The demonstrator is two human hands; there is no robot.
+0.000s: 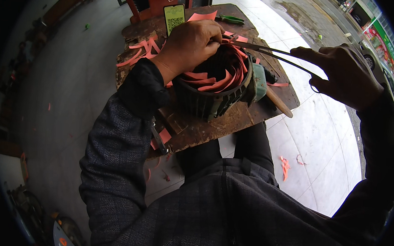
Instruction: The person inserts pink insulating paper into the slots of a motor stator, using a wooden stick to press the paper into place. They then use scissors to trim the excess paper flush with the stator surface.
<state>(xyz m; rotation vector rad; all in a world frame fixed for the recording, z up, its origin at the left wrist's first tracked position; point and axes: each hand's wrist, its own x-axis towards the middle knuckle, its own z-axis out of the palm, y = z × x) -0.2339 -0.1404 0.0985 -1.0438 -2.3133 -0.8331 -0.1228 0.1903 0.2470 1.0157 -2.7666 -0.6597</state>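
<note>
A motor stator (209,103) with a ribbed dark shell and a pale green side box (258,84) stands on a worn wooden table. Pink paper strips (222,83) line its inside and fold over the rim. At the far rim, my left hand (190,43) has its fingers pinched together on a pink strip, though the fingertips are partly hidden. My right hand (344,73) grips long-bladed scissors (273,51) by the handle loops, on the stator's right. Their blades point left, with the tips at the far rim beside my left fingers.
On the wooden table (226,131) lie loose pink scraps (140,52), green-handled pliers (230,19) and a wooden handle (277,101). A card with a square code (174,19) stands behind my left hand. Pink offcuts (285,168) lie on the tiled floor. A red stand (154,5) is beyond the table.
</note>
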